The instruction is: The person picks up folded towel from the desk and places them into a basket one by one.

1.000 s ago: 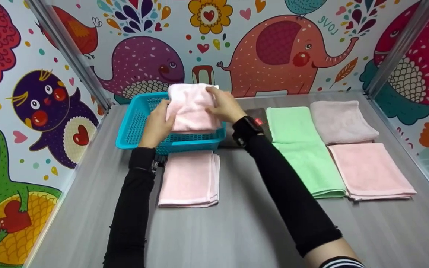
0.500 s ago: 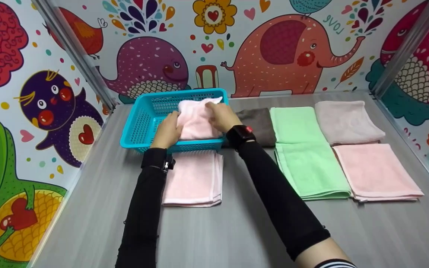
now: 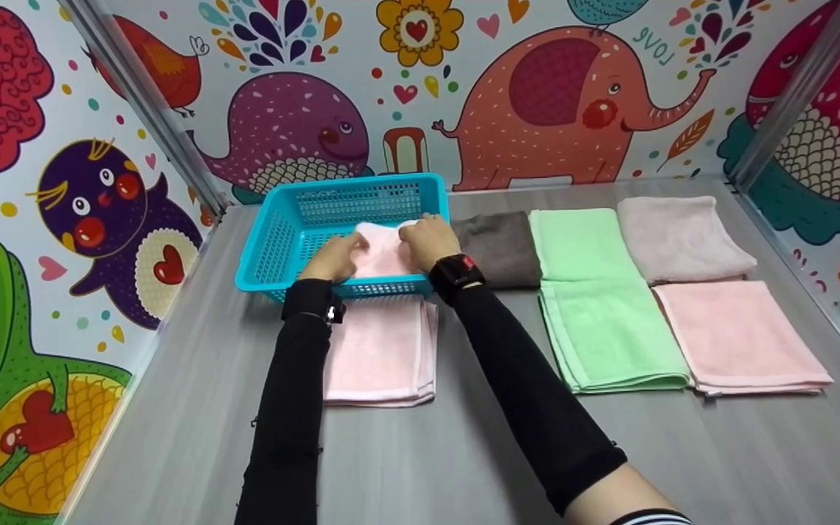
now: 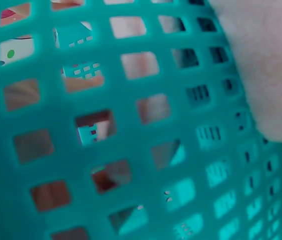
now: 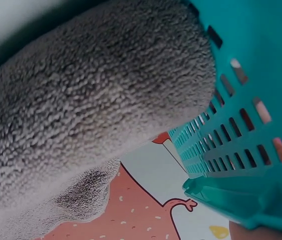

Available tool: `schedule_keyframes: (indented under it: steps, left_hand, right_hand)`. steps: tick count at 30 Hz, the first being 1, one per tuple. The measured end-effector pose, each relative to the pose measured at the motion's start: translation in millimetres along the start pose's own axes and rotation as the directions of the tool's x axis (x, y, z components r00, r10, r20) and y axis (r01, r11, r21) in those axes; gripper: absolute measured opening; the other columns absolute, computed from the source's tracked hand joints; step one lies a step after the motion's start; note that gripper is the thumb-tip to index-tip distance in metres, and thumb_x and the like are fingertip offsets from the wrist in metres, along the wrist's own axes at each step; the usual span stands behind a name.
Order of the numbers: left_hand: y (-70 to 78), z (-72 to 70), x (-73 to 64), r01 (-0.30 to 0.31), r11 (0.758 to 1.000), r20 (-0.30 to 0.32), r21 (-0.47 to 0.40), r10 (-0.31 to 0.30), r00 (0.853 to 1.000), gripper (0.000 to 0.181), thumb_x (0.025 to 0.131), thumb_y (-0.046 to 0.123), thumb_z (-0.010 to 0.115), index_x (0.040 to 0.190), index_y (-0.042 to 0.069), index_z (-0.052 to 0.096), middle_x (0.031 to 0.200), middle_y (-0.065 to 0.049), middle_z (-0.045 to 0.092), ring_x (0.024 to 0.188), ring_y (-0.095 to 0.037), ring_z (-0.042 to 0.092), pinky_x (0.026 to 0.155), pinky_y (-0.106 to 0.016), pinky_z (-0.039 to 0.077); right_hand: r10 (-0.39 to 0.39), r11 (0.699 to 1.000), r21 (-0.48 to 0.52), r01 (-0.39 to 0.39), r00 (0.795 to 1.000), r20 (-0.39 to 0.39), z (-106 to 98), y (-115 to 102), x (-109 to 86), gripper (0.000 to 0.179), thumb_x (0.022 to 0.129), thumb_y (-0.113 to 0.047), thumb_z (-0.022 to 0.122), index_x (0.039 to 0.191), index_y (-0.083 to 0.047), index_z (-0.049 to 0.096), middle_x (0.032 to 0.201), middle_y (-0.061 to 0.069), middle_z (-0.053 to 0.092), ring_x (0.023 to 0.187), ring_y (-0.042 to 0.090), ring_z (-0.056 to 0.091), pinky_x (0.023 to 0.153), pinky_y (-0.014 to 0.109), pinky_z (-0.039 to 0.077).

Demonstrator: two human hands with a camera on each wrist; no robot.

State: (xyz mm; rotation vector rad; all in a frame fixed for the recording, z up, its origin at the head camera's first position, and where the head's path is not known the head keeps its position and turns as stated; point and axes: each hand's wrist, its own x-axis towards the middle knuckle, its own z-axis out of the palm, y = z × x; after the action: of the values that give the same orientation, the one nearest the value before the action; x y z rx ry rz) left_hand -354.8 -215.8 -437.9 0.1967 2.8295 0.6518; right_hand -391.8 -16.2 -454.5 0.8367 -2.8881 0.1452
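A folded pink towel [image 3: 383, 254] lies low in the right part of a turquoise plastic basket [image 3: 260, 237]. My left hand [image 3: 331, 259] reaches over the basket's front rim and grips the towel's left side. On its right side my right hand [image 3: 431, 240] holds the same towel, fingers curled at its edge. The wrists hide part of the front rim. In the left wrist view the mesh basket wall [image 4: 113, 95] fills most of the picture, with pale pink towelling [image 4: 265, 65] at the right. A dark towel [image 5: 96, 75] lies close beside the basket wall [image 5: 260, 75] in the right wrist view.
Another folded pink towel [image 3: 376, 357] lies in front of the basket. To its right are a dark brown towel [image 3: 499, 249], green towels [image 3: 602, 313], a greyish-pink towel [image 3: 682, 239] and a pink one [image 3: 744, 332]. A cartoon-printed wall [image 3: 420, 109] stands behind.
Both hands have lowered the pink towel from above the basket down into its right part. The head view has shifted slightly. The other towels stay where they were.
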Motion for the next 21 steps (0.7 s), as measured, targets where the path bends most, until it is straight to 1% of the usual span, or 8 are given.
schedule_keyframes:
  steps: [1, 3, 6, 10, 12, 16, 18, 21]
  left_hand:
    - [0.2, -0.6, 0.6, 0.003, 1.000, 0.021, 0.016, -0.003, 1.000, 0.061, 0.085, -0.017, 0.049, 0.142, 0.004, 0.055, 0.150, -0.025, 0.051, 0.134, -0.040, 0.049, 0.108, -0.051, 0.045]
    - [1.3, -1.0, 1.9, 0.021, 0.999, 0.051, 0.035, -0.023, 0.998, 0.055, 0.085, -0.016, 0.050, 0.137, 0.000, 0.060, 0.150, -0.024, 0.054, 0.139, -0.039, 0.047, 0.116, -0.052, 0.039]
    - [2.7, -0.7, 3.1, 0.060, 0.997, 0.093, 0.048, -0.064, 0.994, 0.049, 0.090, -0.012, 0.053, 0.137, -0.002, 0.061, 0.150, -0.023, 0.054, 0.136, -0.037, 0.049, 0.118, -0.051, 0.039]
    - [3.9, -1.3, 3.4, 0.089, 0.994, 0.144, 0.061, -0.097, 0.985, 0.047, 0.094, -0.007, 0.051, 0.140, -0.002, 0.060, 0.151, -0.023, 0.054, 0.133, -0.036, 0.049, 0.117, -0.050, 0.039]
    - [4.4, -2.4, 3.3, 0.096, 0.992, 0.175, 0.076, -0.108, 0.979, 0.048, 0.096, -0.006, 0.048, 0.142, -0.001, 0.059, 0.152, -0.023, 0.053, 0.134, -0.036, 0.048, 0.117, -0.050, 0.039]
    - [4.6, -5.1, 2.5, 0.120, 0.988, 0.232, 0.097, -0.140, 0.963, 0.048, 0.099, -0.001, 0.045, 0.147, 0.000, 0.055, 0.156, -0.021, 0.049, 0.133, -0.035, 0.047, 0.115, -0.050, 0.040]
    - [4.4, -6.0, 2.4, 0.125, 0.987, 0.244, 0.101, -0.147, 0.959, 0.048, 0.100, 0.000, 0.045, 0.147, 0.001, 0.054, 0.157, -0.021, 0.048, 0.130, -0.033, 0.047, 0.114, -0.049, 0.041]
    - [4.5, -6.6, 2.6, 0.131, 0.988, 0.254, 0.086, -0.149, 0.956, 0.047, 0.099, 0.000, 0.046, 0.146, 0.001, 0.054, 0.156, -0.021, 0.049, 0.123, -0.033, 0.046, 0.111, -0.047, 0.041]
  right_hand:
    - [0.000, 1.000, -0.005, 0.000, 1.000, 0.007, 0.4, 0.3, 0.5, 0.032, 0.089, -0.002, 0.072, 0.118, -0.013, 0.079, 0.107, 0.009, 0.079, 0.102, 0.031, 0.067, 0.097, 0.044, 0.050]
    - [-0.003, 1.000, -0.022, 0.004, 1.000, 0.017, 1.6, 0.6, 1.0, 0.030, 0.091, -0.003, 0.071, 0.117, -0.014, 0.079, 0.108, 0.008, 0.079, 0.102, 0.031, 0.067, 0.094, 0.044, 0.050]
    - [-0.009, 0.997, -0.073, 0.012, 0.999, 0.047, 1.9, 0.3, 1.4, 0.027, 0.093, -0.004, 0.069, 0.115, -0.015, 0.080, 0.108, 0.008, 0.079, 0.103, 0.030, 0.067, 0.094, 0.043, 0.049]
    - [-0.004, 0.984, -0.174, 0.023, 0.994, 0.105, -0.2, -2.3, 1.7, 0.023, 0.095, -0.005, 0.066, 0.112, -0.012, 0.080, 0.106, 0.011, 0.079, 0.106, 0.030, 0.068, 0.104, 0.045, 0.048]
    - [0.007, 0.974, -0.226, 0.026, 0.990, 0.141, -1.4, -3.9, 1.9, 0.021, 0.097, -0.006, 0.063, 0.110, -0.010, 0.079, 0.106, 0.012, 0.078, 0.109, 0.030, 0.068, 0.111, 0.047, 0.044]
    - [0.039, 0.955, -0.296, 0.033, 0.971, 0.235, -3.0, -7.3, 2.6, 0.025, 0.102, -0.010, 0.056, 0.111, -0.009, 0.079, 0.112, 0.013, 0.077, 0.118, 0.029, 0.066, 0.120, 0.048, 0.035]
    - [0.058, 0.946, -0.322, 0.037, 0.958, 0.281, -3.6, -8.6, 3.0, 0.028, 0.104, -0.013, 0.052, 0.114, -0.011, 0.079, 0.117, 0.011, 0.077, 0.125, 0.027, 0.063, 0.123, 0.048, 0.030]
    - [0.083, 0.934, -0.355, 0.042, 0.940, 0.330, -4.1, -9.4, 4.3, 0.033, 0.107, -0.019, 0.048, 0.124, -0.015, 0.076, 0.128, 0.007, 0.074, 0.134, 0.025, 0.057, 0.124, 0.047, 0.027]
